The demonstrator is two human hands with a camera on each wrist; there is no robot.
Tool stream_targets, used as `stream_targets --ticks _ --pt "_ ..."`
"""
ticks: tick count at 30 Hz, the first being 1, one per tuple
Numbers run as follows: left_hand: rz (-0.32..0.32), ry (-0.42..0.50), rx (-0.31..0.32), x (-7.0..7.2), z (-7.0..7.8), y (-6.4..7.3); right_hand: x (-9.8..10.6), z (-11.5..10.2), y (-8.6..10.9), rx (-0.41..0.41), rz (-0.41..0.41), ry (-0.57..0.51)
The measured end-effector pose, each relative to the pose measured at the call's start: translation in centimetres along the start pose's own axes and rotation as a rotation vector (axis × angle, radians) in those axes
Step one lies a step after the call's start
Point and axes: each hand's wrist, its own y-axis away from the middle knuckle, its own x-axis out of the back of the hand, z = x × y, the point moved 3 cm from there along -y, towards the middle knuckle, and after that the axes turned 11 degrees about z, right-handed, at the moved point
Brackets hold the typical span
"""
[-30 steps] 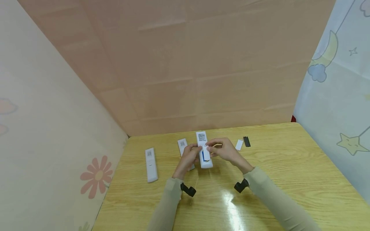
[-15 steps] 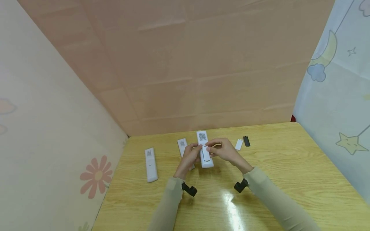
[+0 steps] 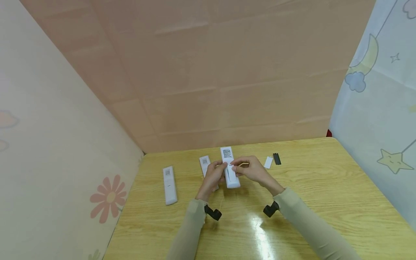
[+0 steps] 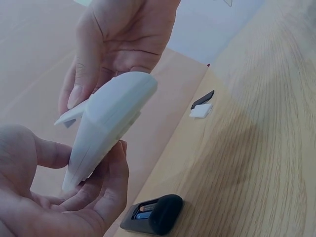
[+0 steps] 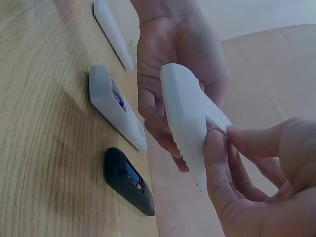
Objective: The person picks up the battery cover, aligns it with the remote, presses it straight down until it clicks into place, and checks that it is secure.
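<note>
My left hand (image 3: 214, 175) grips a white remote control (image 3: 226, 154), back side up, above the table. Between the thumb and fingers of my right hand (image 3: 255, 169) is the upper end of its white battery cover (image 3: 232, 175). The cover lies over the battery compartment. In the right wrist view the cover (image 5: 216, 114) slants away from the remote (image 5: 185, 108) at the pinched end, its other end against the body. The left wrist view shows the same raised end of the cover (image 4: 69, 114). No batteries in this remote are visible now.
Another white remote (image 3: 170, 186) lies at the left. A second white remote (image 5: 111, 106), compartment uncovered, lies partly behind my left hand. Beside it is a black remote (image 5: 126, 182) with batteries showing. A white cover (image 3: 268, 162) and a black cover (image 3: 277, 159) lie at the right.
The battery cover has shifted over the compartment and its lower end now sits against the remote. The blue battery seen one second ago is covered. Both hands stay nearly in place.
</note>
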Motion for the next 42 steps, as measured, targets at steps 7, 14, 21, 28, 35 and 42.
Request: stream_targets --ticks 7,14,21,28,35,42 --pt "-0.002 0.004 -0.005 0.1 0.0 0.1 -0.1 -0.1 0.1 0.006 0.007 0.026" --pt "-0.014 0.005 -0.013 0.1 -0.3 0.0 -0.3 0.5 0.2 -0.003 0.033 0.075" --pt "-0.004 -0.008 -0.012 -0.1 -0.2 0.0 -0.3 0.8 0.2 -0.006 0.054 0.110" --pt "-0.016 0.000 -0.016 -0.1 -0.1 0.1 -0.3 0.9 0.2 0.019 0.046 0.130" --pt "-0.018 -0.018 -0.023 0.0 -0.1 0.4 -0.4 0.4 0.6 0.039 0.047 0.134" --pt "-0.020 -0.003 -0.034 -0.1 -0.1 0.4 -0.8 0.9 0.6 0.084 0.116 0.168"
